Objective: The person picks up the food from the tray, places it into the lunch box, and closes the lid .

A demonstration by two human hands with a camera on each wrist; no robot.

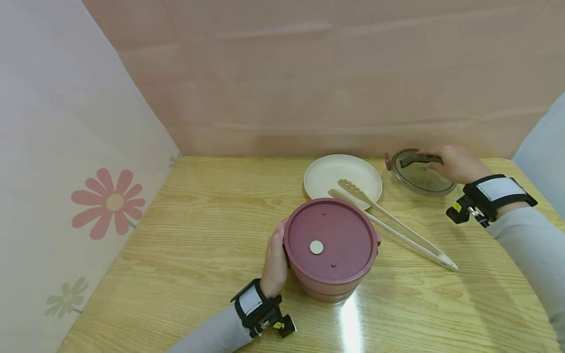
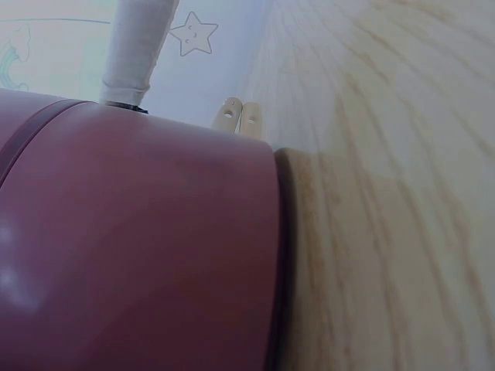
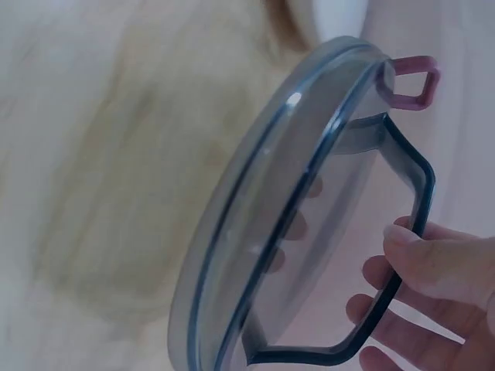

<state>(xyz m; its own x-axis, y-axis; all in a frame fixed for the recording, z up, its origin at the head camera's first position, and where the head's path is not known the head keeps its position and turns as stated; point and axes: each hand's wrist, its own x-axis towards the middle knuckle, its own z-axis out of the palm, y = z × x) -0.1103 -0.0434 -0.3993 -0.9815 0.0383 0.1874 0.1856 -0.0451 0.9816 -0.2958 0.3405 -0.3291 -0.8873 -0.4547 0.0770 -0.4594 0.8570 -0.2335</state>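
A pink round pot (image 1: pixel 328 289) with a flat pink lid (image 1: pixel 340 240) on top stands at the front middle of the table. My left hand (image 1: pixel 275 260) holds its left side by the rim, the fingertips hidden behind the pot. The left wrist view is filled by the pot's curved wall (image 2: pixel 170 232). At the back right, my right hand (image 1: pixel 459 164) grips a clear glass lid by its dark arched handle (image 3: pixel 421 193). Thumb and fingers close round the handle in the right wrist view. A small pink loop (image 3: pixel 424 81) sticks out from the glass lid's rim (image 3: pixel 232 232).
A white plate (image 1: pixel 320 176) sits at the back, left of the glass lid. Beige tongs (image 1: pixel 415 240) lie with their tips over the plate and their joined end toward the right front. A beige sheet (image 1: pixel 309 98) hangs along the table's back edge.
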